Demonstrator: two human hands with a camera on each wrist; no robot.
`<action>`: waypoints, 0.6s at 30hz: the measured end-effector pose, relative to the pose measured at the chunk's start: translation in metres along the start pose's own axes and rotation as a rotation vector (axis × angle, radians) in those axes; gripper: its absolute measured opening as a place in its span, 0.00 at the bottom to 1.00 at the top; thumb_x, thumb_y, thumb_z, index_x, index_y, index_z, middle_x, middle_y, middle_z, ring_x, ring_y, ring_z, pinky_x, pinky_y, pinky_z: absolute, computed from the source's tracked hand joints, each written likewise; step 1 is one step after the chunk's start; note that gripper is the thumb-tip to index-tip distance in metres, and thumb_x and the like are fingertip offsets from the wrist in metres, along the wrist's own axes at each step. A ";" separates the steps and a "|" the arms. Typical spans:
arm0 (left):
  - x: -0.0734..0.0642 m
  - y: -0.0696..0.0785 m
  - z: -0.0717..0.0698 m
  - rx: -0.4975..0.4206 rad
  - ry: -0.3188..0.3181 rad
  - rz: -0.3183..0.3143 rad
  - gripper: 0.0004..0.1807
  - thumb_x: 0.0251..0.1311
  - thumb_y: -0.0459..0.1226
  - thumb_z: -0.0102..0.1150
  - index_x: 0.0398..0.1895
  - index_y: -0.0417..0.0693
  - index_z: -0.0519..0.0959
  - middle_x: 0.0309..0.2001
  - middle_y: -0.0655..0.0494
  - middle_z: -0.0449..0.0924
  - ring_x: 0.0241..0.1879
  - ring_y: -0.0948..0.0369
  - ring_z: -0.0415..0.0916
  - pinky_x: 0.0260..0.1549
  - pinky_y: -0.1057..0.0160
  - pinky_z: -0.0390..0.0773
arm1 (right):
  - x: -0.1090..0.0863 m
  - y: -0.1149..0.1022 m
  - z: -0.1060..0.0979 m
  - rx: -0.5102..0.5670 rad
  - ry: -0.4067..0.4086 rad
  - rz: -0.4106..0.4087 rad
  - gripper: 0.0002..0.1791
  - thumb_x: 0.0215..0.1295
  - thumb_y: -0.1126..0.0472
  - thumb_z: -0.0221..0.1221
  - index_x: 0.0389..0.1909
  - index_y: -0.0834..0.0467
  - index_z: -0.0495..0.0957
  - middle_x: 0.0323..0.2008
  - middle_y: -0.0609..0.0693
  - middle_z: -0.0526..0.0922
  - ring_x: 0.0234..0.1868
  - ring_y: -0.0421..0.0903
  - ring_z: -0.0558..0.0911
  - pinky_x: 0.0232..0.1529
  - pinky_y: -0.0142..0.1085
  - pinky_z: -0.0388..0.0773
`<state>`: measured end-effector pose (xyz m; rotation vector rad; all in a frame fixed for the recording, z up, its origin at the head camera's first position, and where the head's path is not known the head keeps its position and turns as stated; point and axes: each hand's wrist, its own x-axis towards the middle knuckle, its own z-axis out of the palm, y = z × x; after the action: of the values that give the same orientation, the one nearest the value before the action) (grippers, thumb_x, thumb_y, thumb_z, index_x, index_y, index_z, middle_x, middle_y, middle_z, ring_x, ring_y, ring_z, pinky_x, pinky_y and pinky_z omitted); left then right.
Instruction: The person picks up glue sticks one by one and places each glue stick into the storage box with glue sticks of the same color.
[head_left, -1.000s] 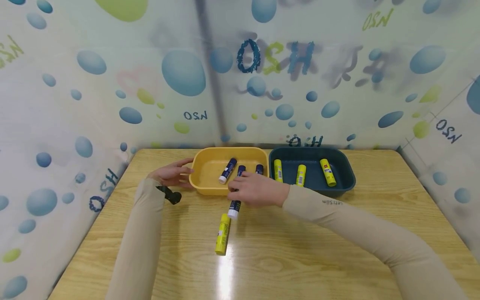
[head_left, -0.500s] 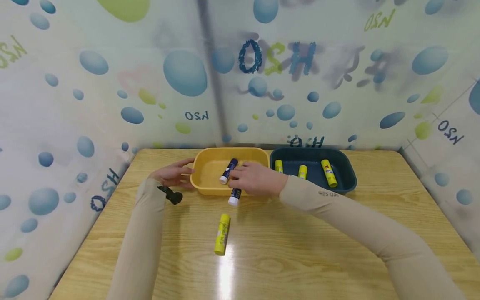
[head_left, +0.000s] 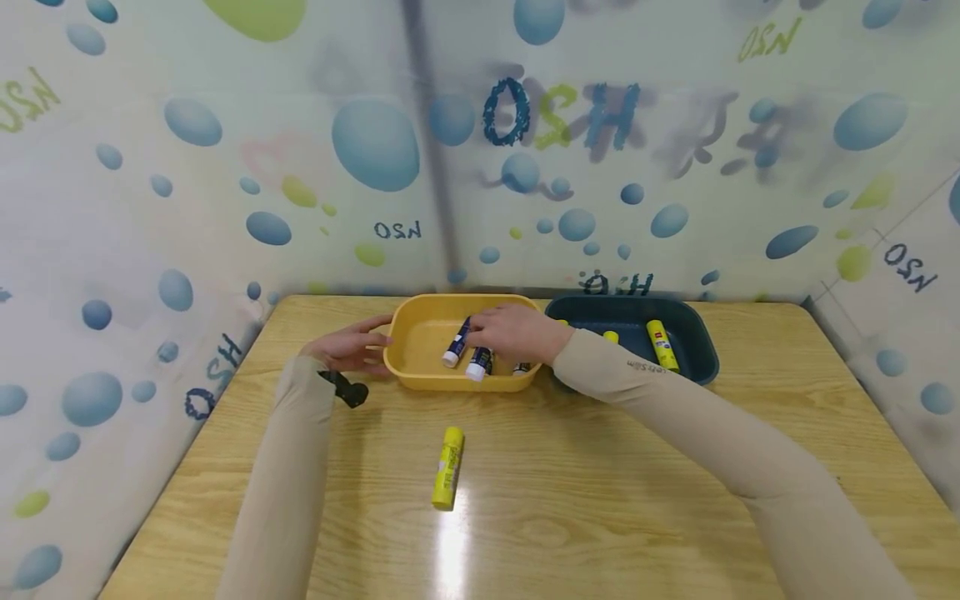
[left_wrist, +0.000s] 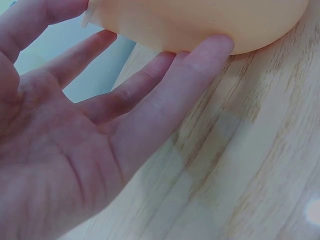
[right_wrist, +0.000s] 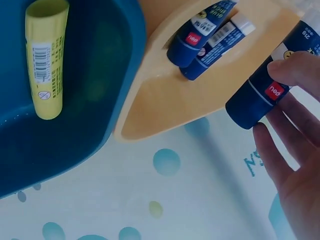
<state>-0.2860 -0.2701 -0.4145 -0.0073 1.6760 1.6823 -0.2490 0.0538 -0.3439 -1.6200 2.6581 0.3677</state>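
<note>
My right hand (head_left: 513, 331) pinches a navy glue stick (right_wrist: 257, 92) with a white end between thumb and fingers, above the yellow bin (head_left: 420, 382). In the right wrist view, the stick hangs tilted, apart from two other navy glue sticks (right_wrist: 217, 50) lying in that bin. Another navy glue stick (head_left: 455, 346) lies left of the held one in the head view. At the bin's left end is my left hand (head_left: 348, 346), its extended fingertips touching the outer wall. A yellow glue stick (head_left: 447, 468) lies on the table in front.
To the right, beside the yellow bin, stands a dark blue bin (head_left: 708, 362) holding yellow glue sticks (head_left: 662, 344), partly hidden behind my right forearm. A patterned curtain (head_left: 375, 225) hangs at the table's back edge. Wooden tabletop (head_left: 600, 500) stretches out in front.
My right hand has moved away from me and up, carrying the navy glue stick from the yellow bin's front edge to over its inside. The left hand stays at the bin's end.
</note>
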 end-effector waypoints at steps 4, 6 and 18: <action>0.000 0.000 -0.001 -0.017 0.005 -0.006 0.36 0.72 0.30 0.42 0.78 0.53 0.40 0.71 0.37 0.46 0.55 0.48 0.69 0.61 0.41 0.64 | 0.005 0.005 0.001 0.027 -0.003 0.000 0.18 0.61 0.66 0.65 0.53 0.53 0.80 0.51 0.51 0.78 0.49 0.48 0.77 0.53 0.40 0.76; 0.001 -0.001 -0.002 -0.022 0.005 -0.008 0.36 0.72 0.30 0.42 0.78 0.54 0.40 0.71 0.37 0.46 0.56 0.48 0.69 0.60 0.42 0.65 | 0.007 0.006 0.001 0.033 -0.012 0.009 0.18 0.61 0.66 0.65 0.52 0.53 0.80 0.50 0.52 0.79 0.49 0.48 0.77 0.52 0.40 0.76; 0.004 -0.003 -0.003 -0.023 0.019 -0.011 0.37 0.72 0.31 0.44 0.78 0.56 0.41 0.72 0.42 0.45 0.58 0.46 0.65 0.58 0.44 0.69 | 0.032 0.012 0.012 0.019 -0.114 0.063 0.20 0.60 0.65 0.66 0.54 0.51 0.80 0.50 0.50 0.78 0.47 0.46 0.76 0.54 0.38 0.75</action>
<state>-0.2890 -0.2714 -0.4192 -0.0433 1.6676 1.6984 -0.2762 0.0334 -0.3568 -1.4663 2.6241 0.4209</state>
